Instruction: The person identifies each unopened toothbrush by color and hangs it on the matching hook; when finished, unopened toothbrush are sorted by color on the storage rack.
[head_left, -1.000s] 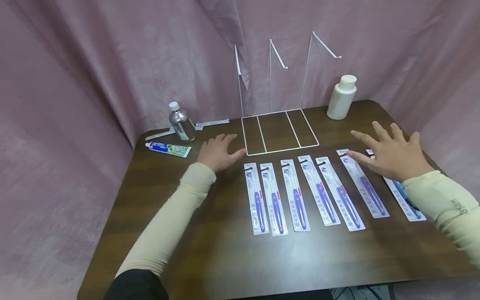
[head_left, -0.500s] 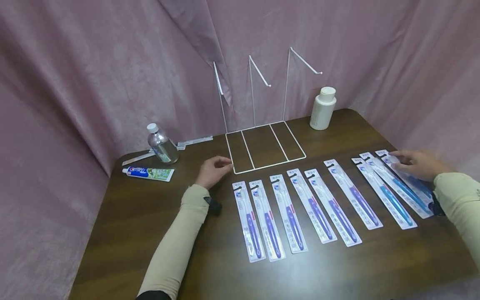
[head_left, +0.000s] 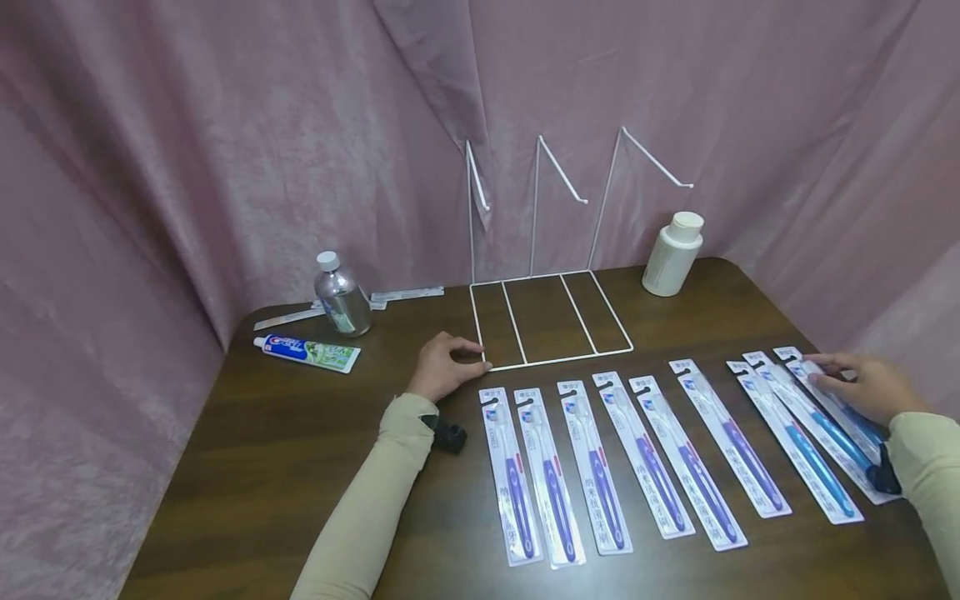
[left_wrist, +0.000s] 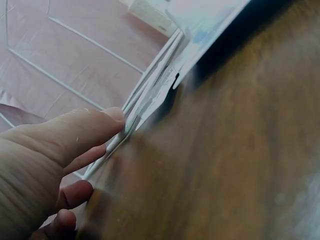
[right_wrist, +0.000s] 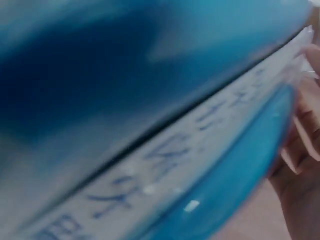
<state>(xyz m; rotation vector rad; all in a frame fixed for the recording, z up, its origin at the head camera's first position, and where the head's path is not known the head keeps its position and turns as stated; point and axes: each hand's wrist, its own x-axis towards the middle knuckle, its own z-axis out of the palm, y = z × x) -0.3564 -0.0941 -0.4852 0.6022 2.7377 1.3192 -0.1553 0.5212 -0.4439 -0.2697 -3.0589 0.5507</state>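
My left hand (head_left: 442, 367) is at the front left corner of a white wire display rack (head_left: 558, 358), pinching the wire between thumb (left_wrist: 112, 115) and fingers. The rack's base lies on the table, with three angled hooks rising behind it. Far to the right, my right hand (head_left: 870, 387) grips the upper part of the rightmost packaged toothbrush (head_left: 821, 385), a blue one. That pack fills much of the right wrist view, its blue handle (right_wrist: 240, 165) close to the camera. Beside it lie two more blue toothbrush packs (head_left: 795, 442), then several purple ones (head_left: 517, 475) in a row.
A clear bottle (head_left: 342, 302) with a white cap, a toothpaste tube (head_left: 307, 352) and narrow white strips (head_left: 408, 294) are at the back left. A white bottle (head_left: 672, 258) stands at the back right. Pink curtain (head_left: 315, 125) hangs behind the table.
Both hands had spread fingers a second ago. The left has closed on the rack's corner; the right has come down onto the rightmost toothbrush pack. The head view has shifted.
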